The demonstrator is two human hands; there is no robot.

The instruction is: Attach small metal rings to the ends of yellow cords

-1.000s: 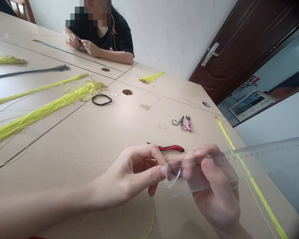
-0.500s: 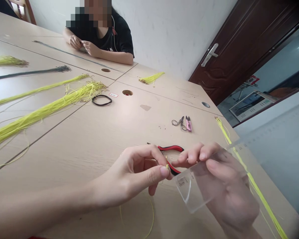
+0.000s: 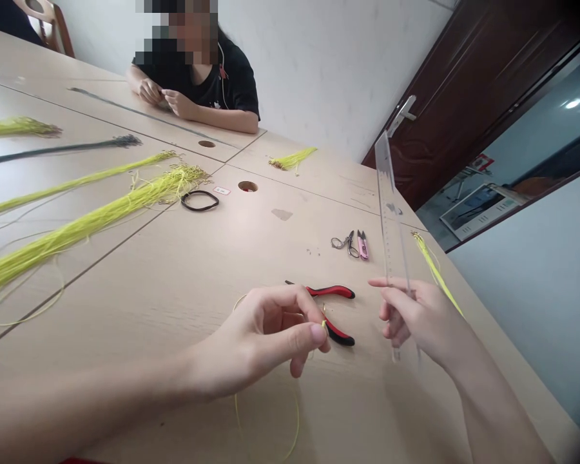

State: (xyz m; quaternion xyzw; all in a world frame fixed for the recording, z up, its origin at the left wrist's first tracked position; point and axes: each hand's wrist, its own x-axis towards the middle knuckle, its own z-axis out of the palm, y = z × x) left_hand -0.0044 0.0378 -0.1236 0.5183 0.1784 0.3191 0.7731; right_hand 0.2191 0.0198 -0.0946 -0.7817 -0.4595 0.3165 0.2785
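Note:
Between thumb and forefinger, my left hand [image 3: 275, 335] pinches the end of a thin yellow cord [image 3: 297, 425], whose loop hangs down over the table. A small gold-coloured tip stands up from the pinched end. My right hand [image 3: 410, 309] grips a clear plastic ruler [image 3: 385, 212], held nearly upright with its long edge away from my left hand. Red-and-black pliers [image 3: 338, 292] lie on the table just behind my left fingertips, their handles spread and their jaws partly hidden by that hand.
Small scissors [image 3: 352, 245] and pink thread snips [image 3: 363, 246] lie beyond the pliers. Bundles of yellow cord [image 3: 91, 222] spread along the left, near a black band [image 3: 200, 200]. Another yellow bundle [image 3: 435, 270] lies at the right edge. A person [image 3: 198, 90] sits across the table [image 3: 174, 322].
My right hand has moved away to the right from my left hand, turning the ruler from a slant to nearly upright. My left hand keeps its pinch on the cord, almost in place.

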